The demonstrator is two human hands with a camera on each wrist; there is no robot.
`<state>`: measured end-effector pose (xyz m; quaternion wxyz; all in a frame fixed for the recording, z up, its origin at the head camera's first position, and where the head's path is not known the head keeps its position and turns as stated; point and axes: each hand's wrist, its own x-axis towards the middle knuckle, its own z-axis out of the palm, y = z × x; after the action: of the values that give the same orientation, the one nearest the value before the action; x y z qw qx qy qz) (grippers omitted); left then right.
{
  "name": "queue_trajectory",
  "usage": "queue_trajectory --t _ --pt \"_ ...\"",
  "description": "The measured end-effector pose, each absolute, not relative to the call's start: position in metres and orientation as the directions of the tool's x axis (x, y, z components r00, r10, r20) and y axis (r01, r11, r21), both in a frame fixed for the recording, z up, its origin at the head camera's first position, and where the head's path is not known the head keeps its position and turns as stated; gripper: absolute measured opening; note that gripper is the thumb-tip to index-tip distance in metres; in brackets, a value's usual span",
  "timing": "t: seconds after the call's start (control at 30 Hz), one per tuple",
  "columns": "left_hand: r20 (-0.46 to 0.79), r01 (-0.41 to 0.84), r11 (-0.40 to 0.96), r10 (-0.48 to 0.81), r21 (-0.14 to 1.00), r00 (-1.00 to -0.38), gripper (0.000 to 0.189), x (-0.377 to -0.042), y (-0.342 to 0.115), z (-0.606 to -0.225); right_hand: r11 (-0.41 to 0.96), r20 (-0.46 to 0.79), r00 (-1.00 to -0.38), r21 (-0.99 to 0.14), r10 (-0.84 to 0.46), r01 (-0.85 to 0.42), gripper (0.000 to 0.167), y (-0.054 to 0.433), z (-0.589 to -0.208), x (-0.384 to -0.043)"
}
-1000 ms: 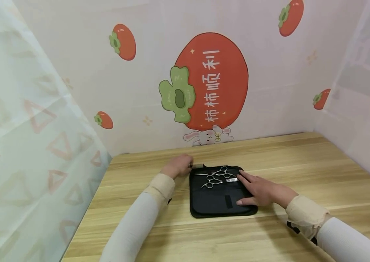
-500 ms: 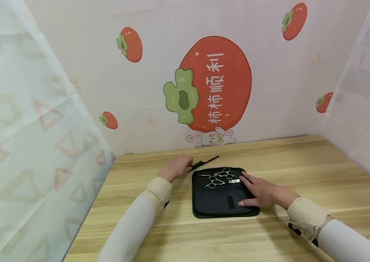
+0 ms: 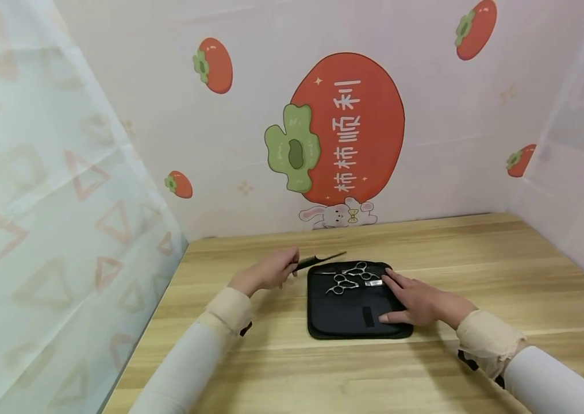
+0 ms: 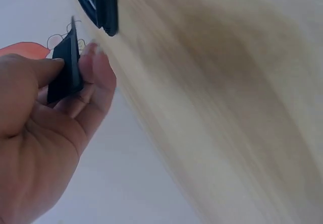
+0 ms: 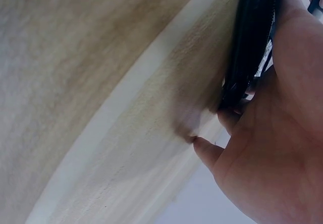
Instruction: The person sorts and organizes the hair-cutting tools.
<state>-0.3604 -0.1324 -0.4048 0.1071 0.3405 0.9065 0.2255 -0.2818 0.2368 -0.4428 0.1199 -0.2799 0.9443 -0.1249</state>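
Note:
In the head view my left hand pinches a black tail comb by its wide part, and its thin tail slants up to the right. The left wrist view shows the comb between thumb and fingers. A black zip case lies on the table just right of that hand. Two silver scissors sit in it, along with a small shiny metal piece and a thin silver tool. My right hand rests on the case's right edge, fingers mostly straight. Its little finger touches the table beside the case in the right wrist view.
A wood-grain table lies beneath everything. Behind it rises a back wall sheet printed with persimmons, and similar sheets hang on the left and right.
The comb, at first mostly hidden at the case's top left corner, now shows clear of it in my left hand, which has drawn back leftward. The right hand stays on the case.

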Motion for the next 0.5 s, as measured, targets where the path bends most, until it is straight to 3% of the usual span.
queue_trajectory --t 0.23,0.5 --pt "-0.031 0.576 0.659 0.67 0.483 -0.741 0.011 -0.35 -0.139 -0.409 0.829 -0.181 -0.826 -0.302 -0.534 -0.47 0.106 0.233 -0.437 -0.28" --pt "-0.025 0.643 0.609 0.735 0.464 -0.678 0.016 -0.34 -0.14 -0.408 0.827 -0.183 -0.826 -0.318 -0.534 -0.464 0.108 0.234 -0.44 -0.281"
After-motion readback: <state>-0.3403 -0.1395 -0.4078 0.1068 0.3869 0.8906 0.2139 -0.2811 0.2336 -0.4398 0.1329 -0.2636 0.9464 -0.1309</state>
